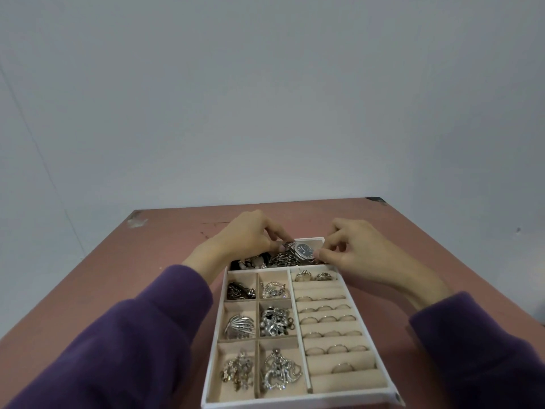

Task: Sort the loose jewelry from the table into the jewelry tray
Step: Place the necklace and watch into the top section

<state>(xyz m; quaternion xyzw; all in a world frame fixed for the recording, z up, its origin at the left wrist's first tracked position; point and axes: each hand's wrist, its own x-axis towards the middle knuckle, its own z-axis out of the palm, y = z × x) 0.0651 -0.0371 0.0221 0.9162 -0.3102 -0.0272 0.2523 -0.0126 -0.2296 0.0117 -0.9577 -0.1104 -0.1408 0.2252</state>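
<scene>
A white-framed jewelry tray with a beige, velvety lining sits on a dull pink table, reaching from below the hands back toward the person's body. Its left part is split into six square compartments filled with tangled silver pieces: chains, a fan-shaped brooch with ribbed metal leaves, and sparkling stone-set clusters. Its right part is a column of soft padded rolls, with plain silver rings pushed upright into the slots between them.

Both hands are over the tray's far compartment. A wristwatch with a polished steel case, a dark blue dial and a metal link bracelet lies between them. The left hand is curled, its fingertips pinched on the bracelet end at the watch's left side. The right hand is likewise curled, thumb and forefinger closed on the watch's right edge. The watch is just above more dark and silver jewelry heaped under the hands; whether it touches that heap cannot be told. Purple knit sleeves cover both forearms.
</scene>
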